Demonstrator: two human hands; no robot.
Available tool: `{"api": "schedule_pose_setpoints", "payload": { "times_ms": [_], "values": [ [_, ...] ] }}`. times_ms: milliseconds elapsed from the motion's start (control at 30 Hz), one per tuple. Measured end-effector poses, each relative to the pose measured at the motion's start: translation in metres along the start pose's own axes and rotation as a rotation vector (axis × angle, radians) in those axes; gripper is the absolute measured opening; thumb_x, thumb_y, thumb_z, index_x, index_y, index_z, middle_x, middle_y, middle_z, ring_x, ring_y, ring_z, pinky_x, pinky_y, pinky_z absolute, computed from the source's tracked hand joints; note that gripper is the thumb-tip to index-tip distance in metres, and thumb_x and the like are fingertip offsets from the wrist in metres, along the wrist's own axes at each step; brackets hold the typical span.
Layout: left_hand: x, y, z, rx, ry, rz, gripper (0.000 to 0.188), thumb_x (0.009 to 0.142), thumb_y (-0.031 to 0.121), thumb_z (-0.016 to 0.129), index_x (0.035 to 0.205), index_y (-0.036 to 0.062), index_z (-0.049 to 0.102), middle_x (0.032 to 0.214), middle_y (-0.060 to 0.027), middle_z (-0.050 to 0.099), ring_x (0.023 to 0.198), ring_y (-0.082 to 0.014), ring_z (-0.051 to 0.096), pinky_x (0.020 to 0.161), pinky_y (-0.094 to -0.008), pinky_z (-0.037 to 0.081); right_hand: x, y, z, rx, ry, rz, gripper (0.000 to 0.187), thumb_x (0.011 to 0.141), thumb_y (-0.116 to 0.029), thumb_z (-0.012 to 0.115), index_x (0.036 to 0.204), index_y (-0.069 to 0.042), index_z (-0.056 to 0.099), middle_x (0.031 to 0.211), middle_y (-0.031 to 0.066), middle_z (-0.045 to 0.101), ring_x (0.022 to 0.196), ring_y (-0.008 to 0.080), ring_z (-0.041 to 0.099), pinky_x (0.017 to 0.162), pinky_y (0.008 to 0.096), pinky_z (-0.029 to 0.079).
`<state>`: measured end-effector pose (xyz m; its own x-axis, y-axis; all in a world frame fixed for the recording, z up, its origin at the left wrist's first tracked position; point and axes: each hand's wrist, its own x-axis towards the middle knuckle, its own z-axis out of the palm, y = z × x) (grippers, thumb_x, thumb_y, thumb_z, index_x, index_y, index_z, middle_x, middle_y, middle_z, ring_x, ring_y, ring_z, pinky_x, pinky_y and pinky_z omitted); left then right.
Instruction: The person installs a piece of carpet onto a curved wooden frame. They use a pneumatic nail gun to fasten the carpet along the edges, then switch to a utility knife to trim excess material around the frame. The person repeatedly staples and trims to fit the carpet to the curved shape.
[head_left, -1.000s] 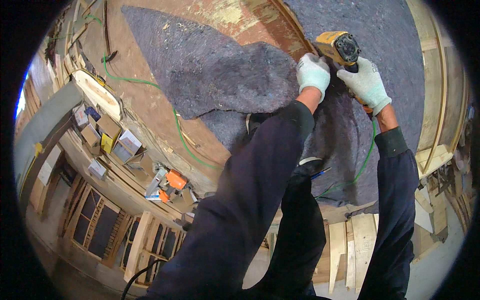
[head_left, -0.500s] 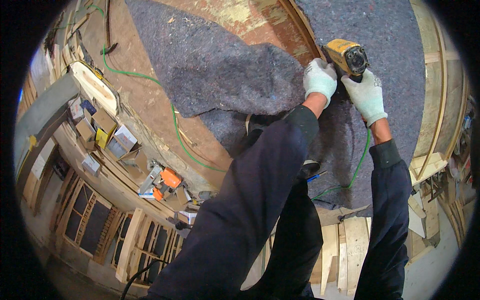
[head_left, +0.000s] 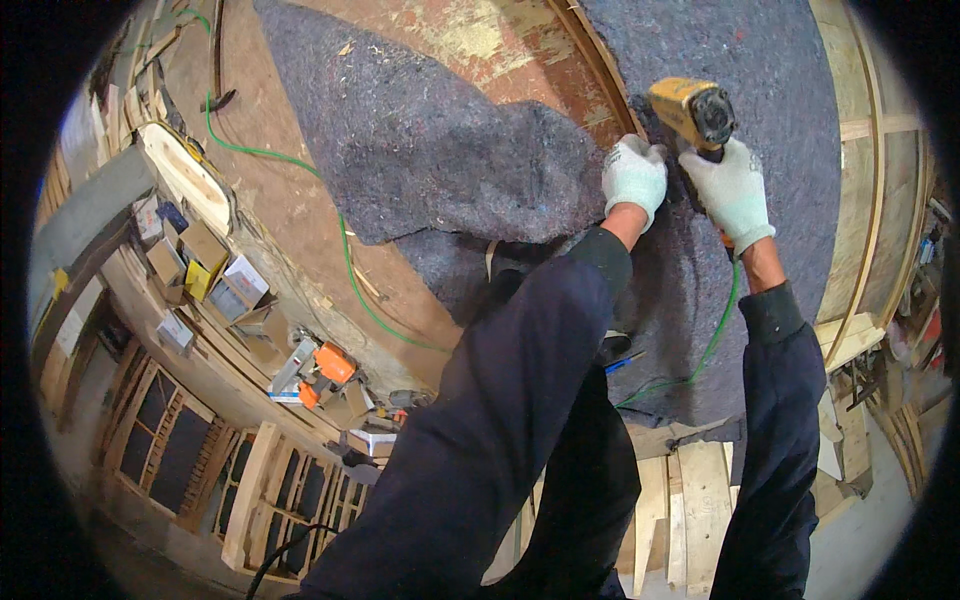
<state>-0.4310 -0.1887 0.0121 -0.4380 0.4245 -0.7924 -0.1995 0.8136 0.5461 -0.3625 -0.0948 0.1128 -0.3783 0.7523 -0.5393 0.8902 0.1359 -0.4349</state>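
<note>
In my gloved right hand [head_left: 728, 192] is a yellow and black air stapler or nailer [head_left: 693, 108], gripped by its handle. A green air hose [head_left: 722, 318] runs down from below that hand. Just left of the tool, my gloved left hand [head_left: 636, 178] is closed at the fold of a grey felt sheet [head_left: 480, 150], by the lower end of a narrow wooden strip [head_left: 590, 55]. The left fingertips are partly hidden, as is the tool's nose. More grey felt [head_left: 775, 100] spreads to the right, under and beyond the tool.
Left of the felt lies a brown board surface [head_left: 270, 190] crossed by the green hose. Cardboard boxes [head_left: 203, 243] and an orange tool [head_left: 334, 362] stand at the left. A blue pen-like item [head_left: 625, 362] lies on felt near my foot. Planks [head_left: 705, 500] lie below.
My left hand has shifted slightly down and left along the felt's fold. The stapler or nailer stays close beside it, still in my right hand. The whole view has moved a little.
</note>
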Motion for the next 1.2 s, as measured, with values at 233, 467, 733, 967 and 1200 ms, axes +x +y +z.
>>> {"api": "schedule_pose_setpoints", "payload": {
  "times_ms": [233,467,733,967,1200],
  "values": [
    [0.000,0.004,-0.002,0.070,0.019,0.018,0.029,0.089,0.032,0.068,0.098,0.0043,0.070,0.101,-0.0228,0.072,0.100,-0.0423,0.068,0.086,-0.0488,0.053,0.040,-0.035,0.000,0.041,0.033,-0.066,0.038,0.081,-0.032,0.069,0.108,-0.005,0.073,0.100,0.0197,0.074,0.097,0.0376,0.071,0.085,0.0431,0.055],
    [0.000,0.005,-0.006,0.052,-0.016,-0.004,0.031,0.090,0.032,0.067,0.100,0.0033,0.070,0.105,-0.0249,0.070,0.103,-0.0434,0.066,0.089,-0.0494,0.052,0.054,-0.049,0.005,-0.117,0.009,-0.052,0.038,0.082,-0.031,0.066,0.110,-0.007,0.073,0.106,0.0216,0.072,0.102,0.0402,0.068,0.088,0.0451,0.054],
    [0.001,-0.003,0.000,0.073,0.084,0.100,0.030,0.089,0.032,0.066,0.095,0.0027,0.070,0.095,-0.0242,0.071,0.096,-0.0432,0.067,0.082,-0.0483,0.052,-0.019,-0.005,0.002,0.106,-0.001,0.068,0.036,0.081,-0.031,0.069,0.104,-0.003,0.071,0.097,0.0238,0.071,0.096,0.0438,0.067,0.084,0.0484,0.052],
    [0.001,0.002,-0.003,0.196,0.047,0.115,0.041,0.087,0.039,0.068,0.102,0.0016,0.072,0.106,-0.0233,0.072,0.104,-0.0404,0.068,0.091,-0.0455,0.052,-0.140,0.062,0.015,0.475,0.063,0.387,0.021,0.084,-0.014,0.072,0.096,0.003,0.069,0.072,0.0031,0.067,0.062,0.0103,0.060,0.057,0.0317,0.048],
    [0.001,-0.015,-0.009,0.357,0.002,0.316,0.070,0.086,0.054,0.067,0.129,-0.0002,0.058,0.125,-0.0266,0.066,0.119,-0.0418,0.061,0.102,-0.0446,0.047,-0.235,0.137,0.049,0.876,0.034,0.568,0.014,0.087,-0.011,0.072,0.095,0.000,0.069,0.069,0.0008,0.063,0.057,0.0084,0.056,0.052,0.0278,0.042]
  ]
}}
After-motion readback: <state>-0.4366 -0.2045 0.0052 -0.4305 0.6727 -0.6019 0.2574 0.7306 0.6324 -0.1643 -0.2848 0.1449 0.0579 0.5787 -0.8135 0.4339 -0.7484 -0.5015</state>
